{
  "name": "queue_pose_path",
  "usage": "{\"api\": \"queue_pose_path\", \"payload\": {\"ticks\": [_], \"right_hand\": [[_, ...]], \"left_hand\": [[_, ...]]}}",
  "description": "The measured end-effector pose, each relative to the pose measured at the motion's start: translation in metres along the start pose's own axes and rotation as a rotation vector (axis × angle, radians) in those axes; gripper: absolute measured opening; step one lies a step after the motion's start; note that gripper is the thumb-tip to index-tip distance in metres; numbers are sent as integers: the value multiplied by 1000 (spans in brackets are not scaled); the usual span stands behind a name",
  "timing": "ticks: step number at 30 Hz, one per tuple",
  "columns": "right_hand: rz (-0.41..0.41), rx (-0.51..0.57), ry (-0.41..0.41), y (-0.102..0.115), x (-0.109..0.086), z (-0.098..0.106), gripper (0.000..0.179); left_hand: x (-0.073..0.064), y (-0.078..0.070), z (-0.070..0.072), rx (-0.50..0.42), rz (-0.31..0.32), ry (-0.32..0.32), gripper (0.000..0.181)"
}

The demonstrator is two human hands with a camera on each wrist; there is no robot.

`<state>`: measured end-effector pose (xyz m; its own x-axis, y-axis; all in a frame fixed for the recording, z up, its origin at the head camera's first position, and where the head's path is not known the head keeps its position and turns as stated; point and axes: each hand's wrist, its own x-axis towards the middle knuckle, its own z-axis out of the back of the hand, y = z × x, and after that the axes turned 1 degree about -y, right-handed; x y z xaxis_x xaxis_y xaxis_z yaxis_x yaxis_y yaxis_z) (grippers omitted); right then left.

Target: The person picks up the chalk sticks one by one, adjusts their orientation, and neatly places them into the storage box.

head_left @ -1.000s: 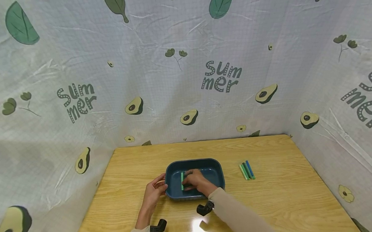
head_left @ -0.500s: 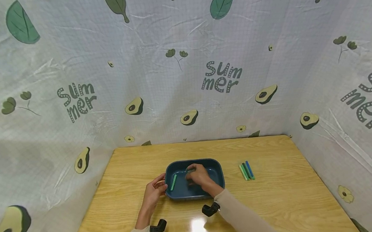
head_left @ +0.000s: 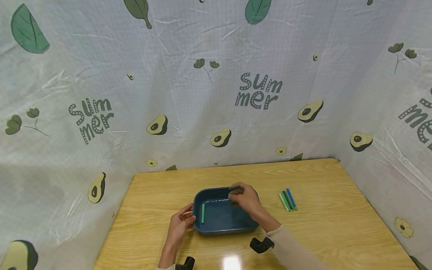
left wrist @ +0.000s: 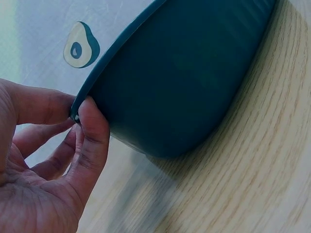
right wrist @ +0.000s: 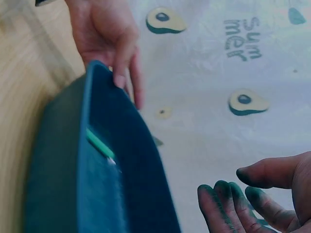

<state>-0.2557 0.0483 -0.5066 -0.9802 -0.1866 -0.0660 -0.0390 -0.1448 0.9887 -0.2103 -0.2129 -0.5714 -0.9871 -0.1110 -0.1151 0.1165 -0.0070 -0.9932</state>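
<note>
A dark teal plastic bin stands on the table, with one green chalk stick lying inside near its left end. My left hand pinches the bin's left rim between thumb and fingers; the left wrist view shows this grip close up. Over the bin's back right part hovers my right hand, holding nothing. In the right wrist view the fingers and thumb stand apart, their tips stained dark green. To the right of the bin, several chalk sticks in greens and blue lie side by side.
The wooden table ends at a printed white curtain that rises behind and on both sides. A black wrist camera sits on the right wrist and another camera on the left.
My right hand has released the green chalk stick at the bin's left end and moved right and up toward the far rim. The stick has shifted left. My left hand keeps its hold.
</note>
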Motion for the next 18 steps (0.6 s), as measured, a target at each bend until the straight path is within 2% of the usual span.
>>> {"api": "queue_pose_path", "payload": {"ticks": [8, 18], "right_hand": [[41, -79, -160, 4, -5, 30, 32], [79, -121, -227, -5, -12, 66, 32]], "left_hand": [[-3, -2, 1, 12, -4, 15, 49], [-4, -3, 0, 14, -1, 12, 49]]}}
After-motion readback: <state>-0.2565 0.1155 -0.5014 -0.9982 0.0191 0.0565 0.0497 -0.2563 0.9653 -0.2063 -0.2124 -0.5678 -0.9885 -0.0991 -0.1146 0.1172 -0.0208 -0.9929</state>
